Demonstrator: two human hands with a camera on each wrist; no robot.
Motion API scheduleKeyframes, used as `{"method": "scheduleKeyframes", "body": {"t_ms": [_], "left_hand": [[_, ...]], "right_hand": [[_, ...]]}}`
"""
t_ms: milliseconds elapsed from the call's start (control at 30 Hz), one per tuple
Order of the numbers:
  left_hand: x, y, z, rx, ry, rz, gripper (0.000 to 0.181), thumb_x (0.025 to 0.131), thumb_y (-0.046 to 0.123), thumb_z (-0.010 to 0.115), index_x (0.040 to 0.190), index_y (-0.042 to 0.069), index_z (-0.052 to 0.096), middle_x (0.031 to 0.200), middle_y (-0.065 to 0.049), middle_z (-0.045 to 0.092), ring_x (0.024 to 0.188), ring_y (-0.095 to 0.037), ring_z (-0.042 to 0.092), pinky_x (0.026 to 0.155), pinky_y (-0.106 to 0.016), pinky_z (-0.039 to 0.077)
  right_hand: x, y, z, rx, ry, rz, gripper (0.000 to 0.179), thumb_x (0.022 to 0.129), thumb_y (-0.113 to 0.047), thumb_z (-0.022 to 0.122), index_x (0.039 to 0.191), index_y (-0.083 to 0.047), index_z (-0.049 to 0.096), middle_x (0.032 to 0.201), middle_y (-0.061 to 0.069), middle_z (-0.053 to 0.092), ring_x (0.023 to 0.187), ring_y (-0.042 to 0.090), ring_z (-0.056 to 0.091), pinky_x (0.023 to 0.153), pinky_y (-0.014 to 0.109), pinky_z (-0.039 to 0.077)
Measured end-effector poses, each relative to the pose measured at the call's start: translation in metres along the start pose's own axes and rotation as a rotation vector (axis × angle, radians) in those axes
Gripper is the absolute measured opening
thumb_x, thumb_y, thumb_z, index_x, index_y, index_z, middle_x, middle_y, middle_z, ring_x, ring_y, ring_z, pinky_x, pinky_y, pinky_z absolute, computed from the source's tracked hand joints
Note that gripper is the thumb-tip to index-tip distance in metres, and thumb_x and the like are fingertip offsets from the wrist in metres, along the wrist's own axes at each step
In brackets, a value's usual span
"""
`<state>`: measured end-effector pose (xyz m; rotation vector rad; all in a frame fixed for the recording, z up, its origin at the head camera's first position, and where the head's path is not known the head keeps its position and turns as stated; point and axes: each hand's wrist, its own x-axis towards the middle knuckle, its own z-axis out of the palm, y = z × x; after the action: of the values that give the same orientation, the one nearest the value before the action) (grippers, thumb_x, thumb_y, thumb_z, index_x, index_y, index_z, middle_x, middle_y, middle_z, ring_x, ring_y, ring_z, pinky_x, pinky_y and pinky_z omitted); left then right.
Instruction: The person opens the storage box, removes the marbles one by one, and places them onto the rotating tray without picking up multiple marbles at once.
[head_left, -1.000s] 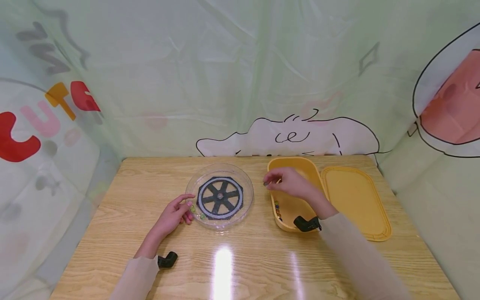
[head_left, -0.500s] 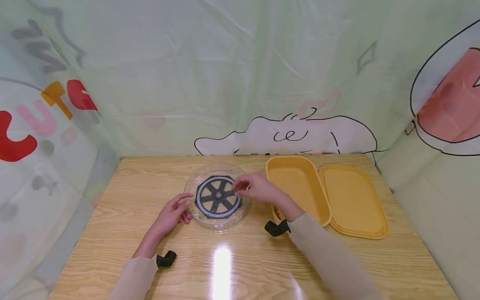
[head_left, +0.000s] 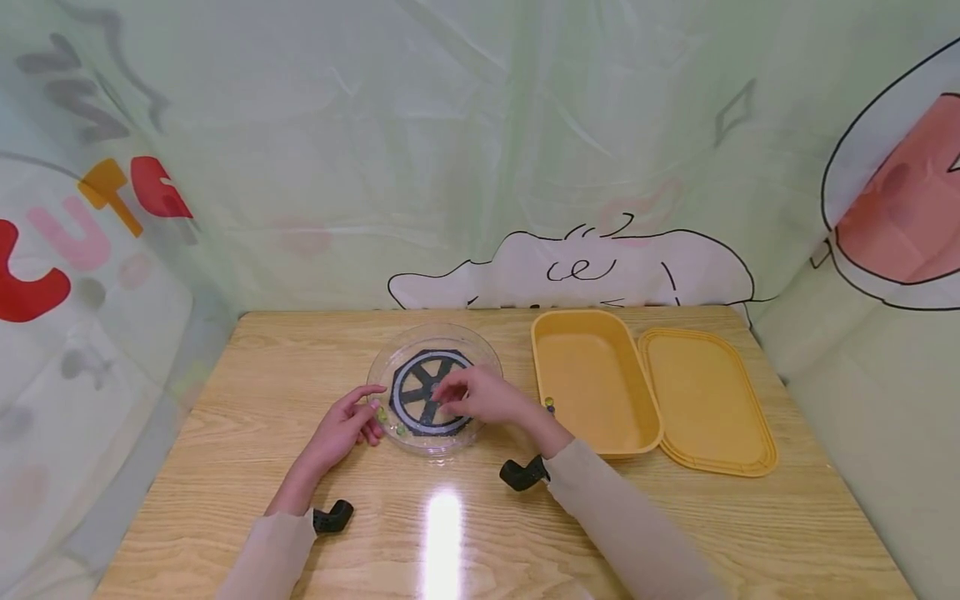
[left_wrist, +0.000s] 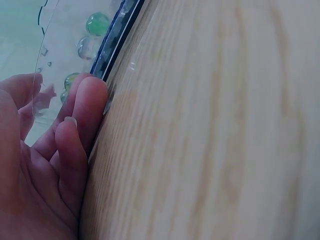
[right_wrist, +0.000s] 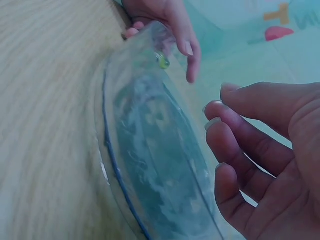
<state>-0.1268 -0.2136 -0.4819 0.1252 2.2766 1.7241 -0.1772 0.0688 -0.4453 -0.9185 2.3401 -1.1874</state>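
Note:
A clear round dish (head_left: pixel 491 354) with a black-and-grey spoked wheel shape (head_left: pixel 411 373) lies on the table. My left hand (head_left: pixel 339 435) holds its left rim, with fingers on both sides of the clear wall. Near those fingers sit several glass marbles, including a green marble (left_wrist: pixel 97 24) and a yellow-green marble (head_left: pixel 382 413). My right hand (head_left: pixel 483 395) is over the wheel's right half, thumb and fingertips drawn together near the hub. In the right wrist view, its fingers (right_wrist: pixel 227 145) curl and no marble shows; I cannot tell whether one is hidden between the tips.
To the right of the dish stands a yellow box (head_left: pixel 648 400), with a few small coloured marbles (head_left: pixel 550 405) along its left side. A yellow lid (head_left: pixel 708 404) lies against the box's right side. Behind the wooden table (head_left: pixel 300 342) hangs a printed curtain (head_left: pixel 337 150).
My right hand has moved left from over the yellow box to above the wheel; a small marble showed at its fingertips earlier. My left hand stays at the dish rim.

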Motion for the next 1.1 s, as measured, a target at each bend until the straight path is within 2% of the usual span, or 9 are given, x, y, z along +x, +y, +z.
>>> {"method": "scheduleKeyframes", "body": {"t_ms": [133,333,433,567,633,800,1100], "left_hand": [[0.0,0.0,0.0,-0.004,0.001,0.007,0.037,0.107,0.017,0.048,0.141,0.003,0.05,0.077,-0.014,0.067,0.063,-0.026,0.064,0.058,-0.027,0.047],[0.0,0.0,0.0,0.005,-0.004,0.006,0.037,0.107,0.017,0.048,0.141,0.003,0.05,0.078,-0.017,0.067,0.064,-0.026,0.065,0.059,-0.027,0.048],[0.005,-0.011,-0.001,0.007,0.002,-0.001,0.037,0.107,0.018,0.047,0.142,0.005,0.05,0.079,-0.018,0.067,0.064,-0.026,0.065,0.058,-0.027,0.047],[0.011,-0.026,-0.002,0.001,0.012,0.0,0.038,0.107,0.02,0.047,0.143,0.007,0.049,0.078,-0.016,0.067,0.063,-0.026,0.064,0.056,-0.026,0.047],[0.012,-0.029,-0.002,0.002,0.013,0.005,0.038,0.107,0.023,0.048,0.142,0.008,0.05,0.078,-0.015,0.067,0.062,-0.025,0.064,0.056,-0.026,0.046],[0.012,-0.031,-0.003,0.008,0.018,0.015,0.039,0.106,0.029,0.05,0.14,0.012,0.052,0.078,-0.013,0.067,0.062,-0.024,0.065,0.057,-0.026,0.047],[0.011,-0.031,-0.003,0.015,0.02,0.003,0.036,0.106,0.031,0.051,0.139,0.018,0.054,0.079,-0.013,0.067,0.064,-0.025,0.065,0.058,-0.027,0.048]], "right_hand": [[0.0,0.0,0.005,0.005,0.002,0.009,0.016,0.09,-0.006,0.073,0.106,-0.005,0.074,0.093,-0.005,0.068,0.086,0.011,0.061,0.076,0.026,0.051],[-0.002,0.0,0.005,0.066,-0.004,0.039,0.02,0.091,-0.006,0.073,0.11,-0.004,0.073,0.094,-0.003,0.069,0.087,0.011,0.063,0.076,0.027,0.052],[-0.004,0.001,0.0,0.074,0.001,0.049,0.021,0.092,-0.006,0.072,0.113,-0.004,0.073,0.096,-0.003,0.07,0.087,0.012,0.062,0.076,0.027,0.052],[-0.009,0.001,-0.013,0.06,0.021,0.047,0.022,0.092,-0.007,0.071,0.114,-0.002,0.072,0.096,-0.002,0.07,0.086,0.013,0.062,0.076,0.027,0.052],[-0.012,0.002,-0.021,0.062,0.032,0.049,0.023,0.092,-0.007,0.071,0.114,-0.001,0.071,0.097,0.001,0.071,0.086,0.014,0.062,0.076,0.028,0.052],[-0.02,0.006,-0.04,0.037,0.067,0.07,0.023,0.093,-0.006,0.07,0.115,0.0,0.071,0.098,0.005,0.072,0.088,0.017,0.061,0.075,0.029,0.051],[-0.043,0.022,-0.08,-0.091,0.111,0.101,0.013,0.092,-0.007,0.071,0.105,-0.004,0.072,0.092,-0.003,0.07,0.087,0.018,0.06,0.079,0.033,0.051]]}}
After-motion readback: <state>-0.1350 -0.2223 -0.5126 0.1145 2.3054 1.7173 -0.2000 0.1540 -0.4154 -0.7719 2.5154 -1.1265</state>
